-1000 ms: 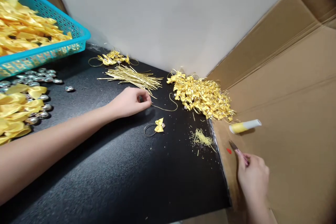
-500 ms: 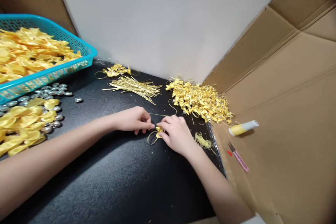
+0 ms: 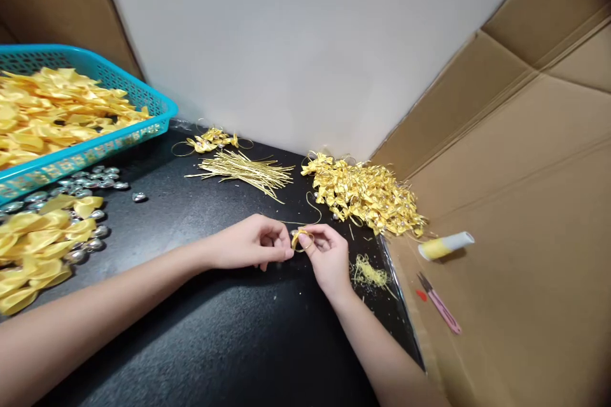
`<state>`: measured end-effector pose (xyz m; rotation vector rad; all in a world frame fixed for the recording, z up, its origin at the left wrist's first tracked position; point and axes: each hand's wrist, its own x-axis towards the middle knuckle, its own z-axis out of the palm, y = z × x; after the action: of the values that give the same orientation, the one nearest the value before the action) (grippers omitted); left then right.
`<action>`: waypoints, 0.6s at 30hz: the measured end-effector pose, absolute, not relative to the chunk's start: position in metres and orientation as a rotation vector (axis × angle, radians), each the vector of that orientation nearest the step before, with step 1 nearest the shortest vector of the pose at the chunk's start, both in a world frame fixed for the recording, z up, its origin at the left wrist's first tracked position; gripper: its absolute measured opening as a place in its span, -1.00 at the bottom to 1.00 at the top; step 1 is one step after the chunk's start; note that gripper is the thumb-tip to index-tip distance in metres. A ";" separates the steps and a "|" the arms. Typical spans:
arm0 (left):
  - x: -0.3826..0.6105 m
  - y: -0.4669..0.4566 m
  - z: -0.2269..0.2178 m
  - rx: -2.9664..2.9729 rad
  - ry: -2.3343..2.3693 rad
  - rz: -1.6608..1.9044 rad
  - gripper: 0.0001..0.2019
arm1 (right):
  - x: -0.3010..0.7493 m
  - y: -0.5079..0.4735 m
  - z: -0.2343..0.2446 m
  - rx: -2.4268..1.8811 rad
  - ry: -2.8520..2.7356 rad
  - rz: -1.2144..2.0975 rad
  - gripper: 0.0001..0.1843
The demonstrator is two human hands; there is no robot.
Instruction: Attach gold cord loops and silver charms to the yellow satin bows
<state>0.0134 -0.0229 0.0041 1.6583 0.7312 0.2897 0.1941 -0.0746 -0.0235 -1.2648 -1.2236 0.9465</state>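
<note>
A small yellow ribbon bow (image 3: 301, 240) with a loop of gold cord is pinched between the thumb and fingers of my right hand (image 3: 330, 261), just above the black tabletop. Right beside it, my left hand (image 3: 262, 245) has its thumb and index fingertip pressed together, its other fingers curled. A thin yellow thread (image 3: 312, 219) trails from behind the left fingers and curves up toward the bow pile. What the left fingertips grip is mostly hidden; it looks to be this thread.
Left stands a turquoise basket (image 3: 165, 116) of yellow bows, with silver beads (image 3: 95, 232) and loose bows (image 3: 35, 241) in front. Gold cords (image 3: 245, 168), finished bows (image 3: 365, 194), and thread scraps (image 3: 370, 272) lie around the hands. Pink thread snips (image 3: 442, 308) and a spool (image 3: 446, 245) sit right.
My right hand has turned and lifted the bow off the tabletop, with fingers now pointing up-left. My left hand stays close beside it. The camera view has tilted slightly upward.
</note>
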 end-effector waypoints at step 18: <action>0.017 -0.038 -0.010 2.737 0.833 0.730 -0.75 | 0.199 -0.088 -0.018 -1.318 -1.881 -0.022 -0.89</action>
<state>0.0169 -0.0382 -0.0100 2.7366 0.8335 0.7300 0.1986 -0.0880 -0.0182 -1.3176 -1.8809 -0.0216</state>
